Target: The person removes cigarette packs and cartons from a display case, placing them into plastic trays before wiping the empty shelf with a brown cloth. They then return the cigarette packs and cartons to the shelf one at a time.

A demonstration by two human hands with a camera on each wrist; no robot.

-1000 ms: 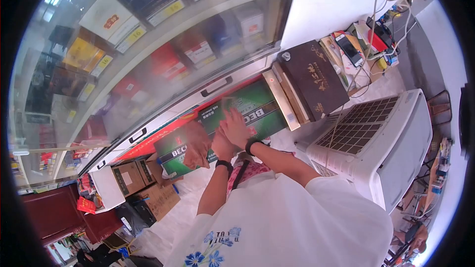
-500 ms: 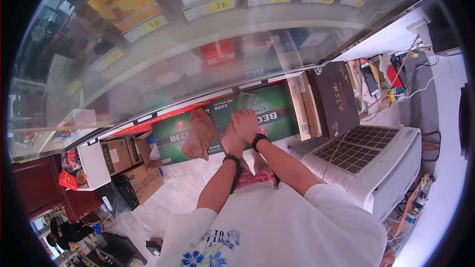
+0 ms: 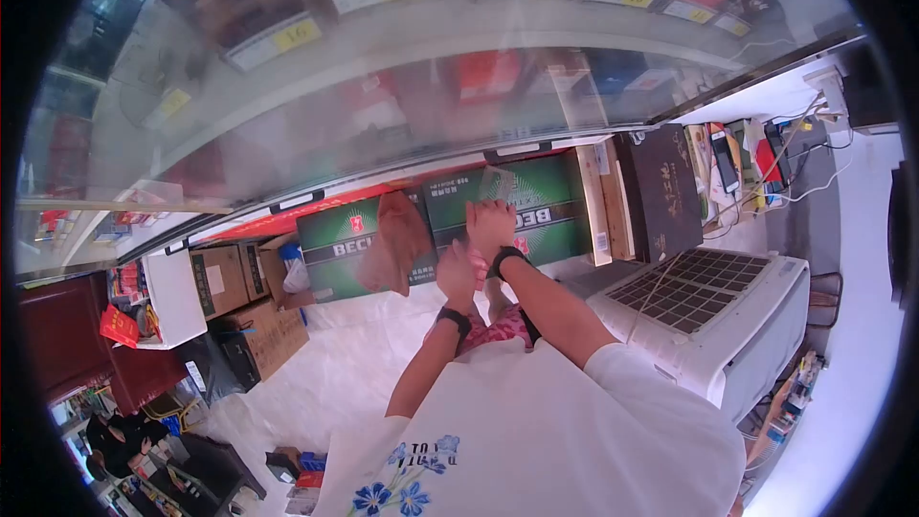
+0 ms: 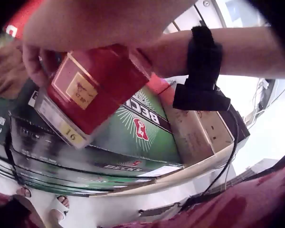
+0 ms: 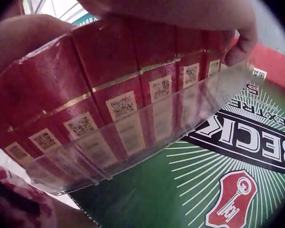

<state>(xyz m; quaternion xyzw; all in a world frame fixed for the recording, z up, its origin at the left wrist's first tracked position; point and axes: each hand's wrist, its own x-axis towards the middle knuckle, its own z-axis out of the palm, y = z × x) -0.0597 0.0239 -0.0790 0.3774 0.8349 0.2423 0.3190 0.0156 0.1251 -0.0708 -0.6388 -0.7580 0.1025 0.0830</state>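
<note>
Both hands hold a row of red cigarette packs [image 5: 104, 95] with QR labels, seated in a clear plastic tray [image 5: 133, 142], over a green beer carton [image 3: 565, 182]. My right hand [image 3: 491, 225] grips the far part of the row; in the right wrist view its finger [image 5: 242, 47] curls over the end. Nearer the body, my left hand [image 3: 458, 273] is at the other end, slightly blurred. The left wrist view shows the front pack [image 4: 88, 90] and a price tag [image 4: 69, 133] reading 16. From above, the hands hide most of the row.
A crumpled brown wrap [image 3: 402, 239] lies on the cartons, left of the hands. The glass display case [image 3: 383, 105] rises just beyond. To the right stand a dark brown box [image 3: 661, 191] and a white air cooler [image 3: 747, 325]. Cardboard boxes [image 3: 273, 340] sit at the left.
The head view has swung, so the case and cartons shift in frame. My left hand has drawn back toward the body, apart from the right hand, which stays over the right carton.
</note>
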